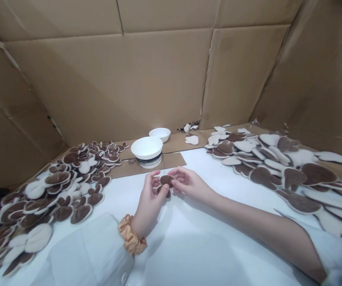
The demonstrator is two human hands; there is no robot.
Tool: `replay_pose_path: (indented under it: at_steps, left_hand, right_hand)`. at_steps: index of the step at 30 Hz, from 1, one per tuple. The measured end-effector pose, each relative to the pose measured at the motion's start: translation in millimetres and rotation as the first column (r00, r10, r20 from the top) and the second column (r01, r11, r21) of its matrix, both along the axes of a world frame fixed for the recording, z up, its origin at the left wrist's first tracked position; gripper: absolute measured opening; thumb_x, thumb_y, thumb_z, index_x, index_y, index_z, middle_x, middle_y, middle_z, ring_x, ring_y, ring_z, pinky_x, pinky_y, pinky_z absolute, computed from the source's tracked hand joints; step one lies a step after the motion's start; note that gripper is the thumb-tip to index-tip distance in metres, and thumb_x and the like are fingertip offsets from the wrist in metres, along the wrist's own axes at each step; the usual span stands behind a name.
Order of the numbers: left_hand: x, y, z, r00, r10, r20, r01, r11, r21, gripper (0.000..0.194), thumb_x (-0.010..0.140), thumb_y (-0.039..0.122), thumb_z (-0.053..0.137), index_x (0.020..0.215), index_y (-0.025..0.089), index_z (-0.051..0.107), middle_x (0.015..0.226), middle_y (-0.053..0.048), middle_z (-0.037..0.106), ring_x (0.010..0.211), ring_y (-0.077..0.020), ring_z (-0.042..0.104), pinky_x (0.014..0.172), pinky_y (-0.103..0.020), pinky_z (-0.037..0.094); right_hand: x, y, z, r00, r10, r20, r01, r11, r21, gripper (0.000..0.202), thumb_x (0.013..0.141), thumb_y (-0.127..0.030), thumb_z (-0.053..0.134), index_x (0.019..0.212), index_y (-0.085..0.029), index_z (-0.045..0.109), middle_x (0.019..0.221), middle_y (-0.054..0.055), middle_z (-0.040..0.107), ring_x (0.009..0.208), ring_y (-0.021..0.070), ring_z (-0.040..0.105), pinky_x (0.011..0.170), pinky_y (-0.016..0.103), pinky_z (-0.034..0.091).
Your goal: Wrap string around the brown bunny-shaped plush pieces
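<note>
We pinch a small, lobed brown plush fabric piece [166, 180] with a pale edge between the curled fingers of our left hand [153, 194] and right hand [189, 182], over a smooth white tabletop [201, 161] near a round, black-banded white bowl [141, 154].

Rear wht bowl [162, 134], cardbd wall [114, 85] behind
</note>
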State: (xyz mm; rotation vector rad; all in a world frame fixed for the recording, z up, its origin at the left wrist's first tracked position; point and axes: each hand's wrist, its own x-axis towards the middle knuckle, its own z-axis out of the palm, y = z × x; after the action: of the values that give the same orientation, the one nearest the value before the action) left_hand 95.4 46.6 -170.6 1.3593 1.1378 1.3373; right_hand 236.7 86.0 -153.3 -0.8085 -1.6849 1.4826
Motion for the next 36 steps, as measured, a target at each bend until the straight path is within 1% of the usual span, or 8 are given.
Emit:
replay_pose_path:
  at_steps: [4,8,12,15,22,24,30,36]
  left_hand:
    - [-1.4,-0.7,3.3,0.999,-0.053,0.000,0.053,0.999,0.012,0.038,0.078,0.022,0.049,0.113,0.022,0.035,0.083,-0.002,0.049,0.056,-0.0112,0.054,0.054,-0.025,0.044]
    - [-2.6,1.2,5.7,1.000,-0.003,0.028,0.004,1.000,-0.016,0.029,0.075,0.022,0.051,0.103,0.017,0.044,0.085,-0.004,0.053,0.066,-0.0128,0.055,0.055,-0.021,0.044]
    - [-1.5,3.8,3.6,0.998,-0.001,0.062,0.006,0.997,-0.071,0.023,0.071,0.021,0.052,0.092,0.014,0.045,0.070,-0.002,0.054,0.051,-0.0106,0.050,0.046,-0.020,0.039]
    - [-0.7,4.4,2.7,0.995,-0.002,0.100,0.013,0.994,-0.107,0.025,0.068,0.020,0.054,0.090,0.014,0.043,0.076,-0.003,0.056,0.054,-0.0130,0.054,0.048,-0.022,0.039]
    - [0.5,1.8,8.1,0.997,0.016,0.073,-0.005,0.989,-0.148,0.028,0.064,0.018,0.055,0.090,0.014,0.043,0.068,-0.001,0.057,0.052,-0.0118,0.054,0.051,-0.022,0.039]
    - [0.7,1.5,7.9,0.998,0.012,0.065,-0.002,0.988,-0.154,0.030,0.063,0.016,0.054,0.090,0.014,0.042,0.066,0.000,0.057,0.050,-0.0111,0.052,0.049,-0.021,0.038]
    - [-0.3,0.8,3.6,0.998,-0.026,0.049,0.033,0.990,-0.140,0.031,0.064,0.013,0.049,0.093,0.015,0.040,0.059,0.003,0.052,0.044,-0.0097,0.048,0.045,-0.020,0.037]
    - [0.4,1.2,1.9,0.999,-0.024,0.028,0.028,0.988,-0.153,0.028,0.062,0.012,0.048,0.087,0.016,0.039,0.057,0.004,0.050,0.042,-0.0090,0.045,0.041,-0.019,0.035]
  right_hand:
    - [-0.1,-4.3,-2.1,0.999,0.008,0.034,-0.011,0.996,0.087,0.019,0.078,-0.023,0.049,0.095,-0.018,0.043,0.075,0.000,0.053,0.062,0.0097,0.054,0.060,0.024,0.045]
    - [-0.1,-7.8,-2.5,0.995,-0.001,0.099,-0.026,0.962,0.270,0.019,0.073,-0.017,0.055,0.088,-0.019,0.043,0.081,0.000,0.052,0.065,0.0093,0.054,0.063,0.023,0.045]
    - [2.4,-6.2,-4.3,0.980,-0.102,0.173,0.022,0.911,0.411,0.009,0.075,-0.014,0.051,0.083,-0.018,0.049,0.084,0.001,0.050,0.068,0.0089,0.053,0.064,0.022,0.045]
    - [5.3,-5.0,-7.5,0.945,-0.209,0.254,0.043,0.844,0.535,0.009,0.076,-0.015,0.052,0.084,-0.019,0.052,0.083,0.001,0.051,0.071,0.0101,0.052,0.065,0.023,0.044]
    - [4.8,-10.0,-12.4,0.801,-0.491,0.344,0.023,0.598,0.801,0.009,0.078,-0.017,0.051,0.084,-0.019,0.058,0.079,0.003,0.047,0.070,0.0135,0.047,0.060,0.024,0.039]
    - [4.2,-10.7,-13.3,0.790,-0.499,0.355,-0.017,0.563,0.826,0.010,0.079,-0.015,0.048,0.078,-0.017,0.058,0.076,0.003,0.047,0.067,0.0130,0.046,0.058,0.024,0.038]
    - [4.7,-10.0,-17.9,0.853,-0.420,0.309,-0.023,0.562,0.827,0.011,0.079,-0.014,0.047,0.075,-0.016,0.057,0.073,0.003,0.049,0.066,0.0115,0.047,0.059,0.022,0.038]
    - [4.0,-7.6,-17.5,0.836,-0.462,0.297,-0.116,0.379,0.918,0.015,0.079,-0.015,0.043,0.068,-0.015,0.054,0.066,0.003,0.047,0.061,0.0125,0.042,0.055,0.024,0.034]
